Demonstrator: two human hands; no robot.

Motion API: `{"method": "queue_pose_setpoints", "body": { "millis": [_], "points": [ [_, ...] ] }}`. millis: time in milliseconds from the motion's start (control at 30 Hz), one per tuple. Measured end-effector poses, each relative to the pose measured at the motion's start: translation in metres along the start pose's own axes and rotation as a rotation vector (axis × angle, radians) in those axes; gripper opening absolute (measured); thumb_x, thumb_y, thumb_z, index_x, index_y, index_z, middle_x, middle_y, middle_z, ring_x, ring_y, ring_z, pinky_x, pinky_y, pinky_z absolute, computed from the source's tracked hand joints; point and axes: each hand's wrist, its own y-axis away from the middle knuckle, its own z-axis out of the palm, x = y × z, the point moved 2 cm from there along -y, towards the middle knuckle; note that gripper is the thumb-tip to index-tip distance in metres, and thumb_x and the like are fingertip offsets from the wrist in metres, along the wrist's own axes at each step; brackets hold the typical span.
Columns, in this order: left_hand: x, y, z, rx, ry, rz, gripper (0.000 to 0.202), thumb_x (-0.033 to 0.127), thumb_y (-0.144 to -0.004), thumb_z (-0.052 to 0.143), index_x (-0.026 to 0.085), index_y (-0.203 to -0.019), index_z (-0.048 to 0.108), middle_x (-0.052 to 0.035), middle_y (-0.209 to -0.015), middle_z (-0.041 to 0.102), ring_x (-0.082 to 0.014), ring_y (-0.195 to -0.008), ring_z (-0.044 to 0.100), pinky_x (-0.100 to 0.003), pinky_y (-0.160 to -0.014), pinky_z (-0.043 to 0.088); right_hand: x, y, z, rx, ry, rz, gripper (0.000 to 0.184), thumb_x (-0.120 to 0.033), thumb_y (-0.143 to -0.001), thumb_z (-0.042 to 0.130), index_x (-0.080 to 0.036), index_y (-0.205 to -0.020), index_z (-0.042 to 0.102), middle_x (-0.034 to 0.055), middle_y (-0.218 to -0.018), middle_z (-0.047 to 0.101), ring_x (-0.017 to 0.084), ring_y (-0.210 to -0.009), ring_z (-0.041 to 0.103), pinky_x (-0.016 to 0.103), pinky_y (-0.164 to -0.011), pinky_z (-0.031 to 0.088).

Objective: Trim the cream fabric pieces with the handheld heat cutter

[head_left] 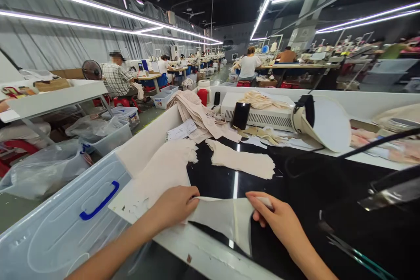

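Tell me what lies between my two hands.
A cream cloth, held at its edges by the left hand and right hand, spans the gap over the black table, in the head view.

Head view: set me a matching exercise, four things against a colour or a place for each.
Things:
1 cloth piece
2 lid handle
3 phone
4 cup

Colour or place:
A blue
B leaning on the white machine
C red
D held between the left hand and the right hand

Pairs: 1-D, 2-A, 3-B, 4-C
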Motion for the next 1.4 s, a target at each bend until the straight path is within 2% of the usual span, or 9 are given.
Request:
{"method": "queue_pose_setpoints", "body": {
  "millis": [167,400,567,800,967,1067,1200,1300,1400],
  "points": [
    [-0.002,-0.007,-0.008,-0.041,-0.068,-0.064,0.034,0.034,-0.118,0.045,0.024,-0.106,0.076,-0.0018,-0.082,0.077,-0.0241,-0.07,0.073,-0.032,-0.073,0.039,-0.008,-0.005,0.003,-0.017,0.059,0.039,0.067,-0.08,-0.078,0.076,-0.02,-0.103,0.091,0.0029,-0.06,0.075,0.022,-0.051,0.065,0.037,-0.064,0.057],
    [0.002,-0.002,-0.013,-0.011,-0.06,-0.034,0.043,0.034,-0.116,0.042,0.025,-0.074,0.05,0.0028,-0.058,0.054,-0.0201,-0.053,0.06,-0.032,-0.065,0.033,-0.013,-0.012,-0.005,-0.01,0.137,-0.024,0.056,-0.071,-0.086,0.072,-0.02,-0.101,0.09,0.0015,-0.057,0.071,0.022,-0.052,0.066,0.035,-0.06,0.058],
    [-0.001,-0.003,-0.015,-0.165,0.1,-0.036,0.048,0.044,-0.114,0.047,0.024,-0.071,0.047,0.0029,-0.066,0.068,-0.0166,-0.047,0.059,-0.031,-0.067,0.041,-0.017,-0.022,-0.011,-0.006,0.22,-0.087,0.049,-0.066,-0.09,0.067,-0.023,-0.098,0.09,0.002,-0.057,0.069,0.024,-0.053,0.067,0.035,-0.055,0.056],
    [-0.001,-0.008,-0.029,0.037,-0.316,-0.165,0.043,0.042,-0.122,0.047,0.021,-0.094,0.073,-0.0092,-0.086,0.082,-0.0285,-0.081,0.079,-0.032,-0.07,0.04,-0.024,-0.026,-0.01,0.125,0.394,-0.256,0.046,-0.046,-0.097,0.061,-0.024,-0.13,0.085,0.0142,-0.133,0.084,0.025,-0.075,0.076,0.045,-0.079,0.064],
    [0.009,0.004,-0.032,0.085,-0.504,-0.285,0.045,0.043,-0.127,0.041,0.018,-0.114,0.076,-0.0129,-0.089,0.08,-0.033,-0.089,0.081,-0.031,-0.069,0.042,-0.026,0.001,-0.006,0.099,0.469,-0.35,0.041,-0.048,-0.106,0.059,-0.031,-0.134,0.084,0.01,-0.136,0.084,0.025,-0.079,0.078,0.04,-0.068,0.061],
    [0.013,0.006,-0.017,0.16,-0.458,-0.093,0.04,0.032,-0.126,0.043,0.02,-0.105,0.075,-0.01,-0.092,0.079,-0.0287,-0.088,0.079,-0.031,-0.072,0.05,-0.025,0.024,-0.006,0.018,0.476,-0.418,0.035,-0.044,-0.112,0.056,-0.033,-0.124,0.087,0.0071,-0.128,0.087,0.027,-0.097,0.086,0.037,-0.077,0.067],
    [0.018,-0.002,0.025,0.225,-0.305,0.515,0.029,0.013,-0.12,0.051,0.02,-0.111,0.078,-0.0097,-0.116,0.084,-0.0253,-0.109,0.081,-0.034,-0.097,0.063,-0.03,0.055,-0.01,-0.025,0.467,-0.526,0.031,-0.04,-0.118,0.058,-0.034,-0.121,0.089,0.0051,-0.119,0.09,0.025,-0.102,0.089,0.03,-0.081,0.072],
    [0.02,-0.013,0.054,0.367,-0.202,0.825,0.028,0.012,-0.122,0.052,0.018,-0.135,0.076,-0.0125,-0.139,0.084,-0.0257,-0.13,0.08,-0.039,-0.115,0.064,-0.038,0.082,-0.028,0.122,0.51,-0.746,0.027,-0.031,-0.118,0.061,-0.034,-0.126,0.088,0.0025,-0.115,0.09,0.022,-0.098,0.089,0.029,-0.086,0.073],
    [0.022,-0.026,0.072,0.449,-0.172,0.911,0.027,0.022,-0.126,0.053,0.016,-0.142,0.074,-0.014,-0.147,0.083,-0.0269,-0.14,0.078,-0.041,-0.122,0.063,-0.032,0.107,-0.063,0.373,0.541,-0.856,0.035,-0.018,-0.111,0.074,-0.038,-0.137,0.084,0.0011,-0.122,0.089,0.023,-0.099,0.087,0.036,-0.095,0.072]
  ]
}}
